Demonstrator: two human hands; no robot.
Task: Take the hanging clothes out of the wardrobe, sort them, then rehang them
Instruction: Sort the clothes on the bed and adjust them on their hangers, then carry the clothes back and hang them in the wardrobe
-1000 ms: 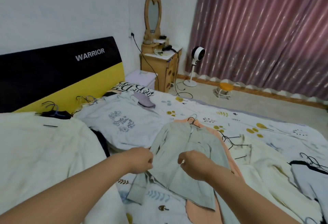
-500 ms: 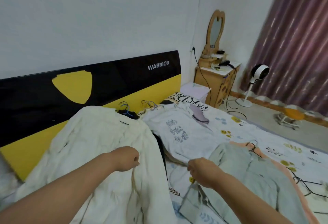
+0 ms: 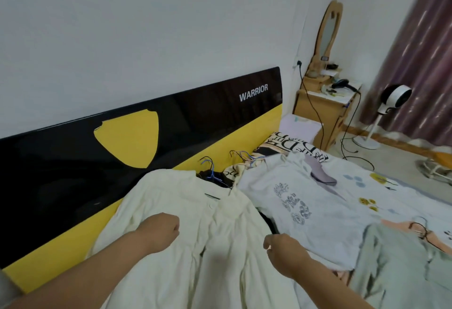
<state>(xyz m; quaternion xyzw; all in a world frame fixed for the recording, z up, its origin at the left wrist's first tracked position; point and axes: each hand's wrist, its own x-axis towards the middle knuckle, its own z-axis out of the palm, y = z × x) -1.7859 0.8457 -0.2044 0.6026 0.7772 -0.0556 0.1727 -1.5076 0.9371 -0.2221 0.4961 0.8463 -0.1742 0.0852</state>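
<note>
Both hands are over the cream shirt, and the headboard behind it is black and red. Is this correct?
Not quite. The head view shows the headboard is black and yellow, not red. The rest holds: the left hand and right hand are both over the cream shirt.

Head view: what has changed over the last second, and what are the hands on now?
Both hands let go of the grey-green shirt on a hanger and moved left across the bed. The left hand now rests curled on the cream button-front shirt; the right hand is curled at its right edge, though a grip cannot be confirmed. The view swung left with them. The white printed T-shirt stayed where it lay.
</note>
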